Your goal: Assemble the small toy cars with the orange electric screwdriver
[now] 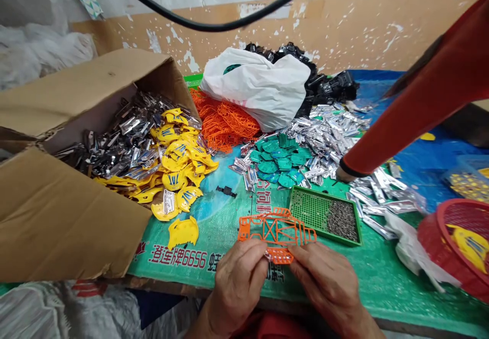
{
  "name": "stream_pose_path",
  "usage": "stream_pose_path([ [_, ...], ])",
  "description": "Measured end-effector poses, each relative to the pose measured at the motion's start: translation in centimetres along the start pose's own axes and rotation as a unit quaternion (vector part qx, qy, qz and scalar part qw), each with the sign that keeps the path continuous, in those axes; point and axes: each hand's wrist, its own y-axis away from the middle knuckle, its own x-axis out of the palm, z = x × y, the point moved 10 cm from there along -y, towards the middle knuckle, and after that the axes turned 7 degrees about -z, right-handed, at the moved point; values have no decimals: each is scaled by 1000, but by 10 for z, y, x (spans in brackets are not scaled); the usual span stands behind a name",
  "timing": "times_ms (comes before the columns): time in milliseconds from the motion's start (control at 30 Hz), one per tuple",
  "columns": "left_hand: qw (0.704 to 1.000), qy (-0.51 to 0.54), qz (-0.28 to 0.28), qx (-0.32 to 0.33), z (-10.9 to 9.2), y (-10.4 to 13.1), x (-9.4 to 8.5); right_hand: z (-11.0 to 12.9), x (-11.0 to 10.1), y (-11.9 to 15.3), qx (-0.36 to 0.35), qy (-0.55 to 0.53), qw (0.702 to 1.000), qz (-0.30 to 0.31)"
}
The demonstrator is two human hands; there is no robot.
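Observation:
An orange plastic lattice frame (277, 229) is held over the front of the table, its flat perforated strip turned toward me. My left hand (242, 272) pinches the frame's near left side, with a small shiny bit showing at the fingertips that I cannot make out. On the near right side, my right hand (324, 272) grips the same frame between thumb and fingers. Just behind it lies a green tray (309, 211) with a heap of small metal screws (343, 220) in its right part. A small black part (226, 191) lies on the table to the left.
A cardboard box (76, 216) at left spills yellow pieces (183, 232) and shiny strips. Teal pieces (282, 155), silvery strips (328, 130), orange frames (225, 120) and a white bag (255, 84) lie behind. A co-worker's red sleeve (412, 94) reaches in beside a red basket (439, 232).

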Motion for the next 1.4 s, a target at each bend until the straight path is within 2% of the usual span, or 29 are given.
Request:
stream_pose_path([
  [267, 999, -33, 37, -14, 2, -2, 8, 3, 3, 4, -25, 41, 999, 6],
  [400, 992, -29, 121, -27, 1, -7, 21, 3, 6, 7, -30, 42, 999, 12],
  [533, 967, -95, 235, -3, -5, -5, 34, -1, 13, 9, -13, 21, 999, 43],
  [667, 956, -103, 275, -3, -7, -1, 37, 1, 19, 9, -12, -7, 997, 78],
  [800, 957, -17, 289, -32, -3, 4, 43, -4, 32, 7, 33, -64, 986, 149],
  [933, 956, 74, 263, -106, 8, 1, 44, -19, 42, 5, 145, -140, 955, 216],
  [1067, 929, 146, 262, -215, 23, 3, 46, -24, 47, 2, 225, -233, 910, 258],
  [1200, 900, 197, 273, -275, 34, 5, 48, -29, 49, -4, 258, -269, 900, 225],
  [1300, 884, 221, 283, -298, 42, 4, 48, -32, 59, -2, 309, -315, 874, 202],
  [1367, 859, 243, 299, -338, 48, 6, 50, -36, 66, 1, 348, -306, 865, 195],
  [1400, 835, 257, 309, -375, 51, 10, 52, -37, 66, 2, 357, -289, 867, 194],
])
